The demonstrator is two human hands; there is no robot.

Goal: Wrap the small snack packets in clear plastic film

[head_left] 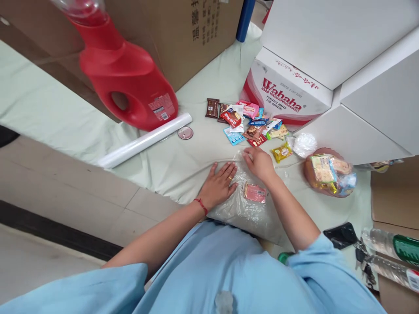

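A sheet of clear plastic film [234,210] lies spread over the cloth in front of me. My left hand [218,187] rests flat on its left side, fingers stretched out. My right hand [261,163] has its fingers closed on the film's far edge. A pink wrapped snack packet [255,192] lies on the film, just below my right hand. Beyond my hands sits a loose pile of snack packets [253,124] in several colours. One yellow packet [282,152] lies apart, to the right of my right hand.
At left stand a red jug [131,83] and a white roll [147,140], with a round disc [185,133] beside it. A Wahaha carton [284,93] stands behind. To the right are crumpled film [305,145], a bowl of packets [309,176], a phone [341,235] and bottles [381,240].
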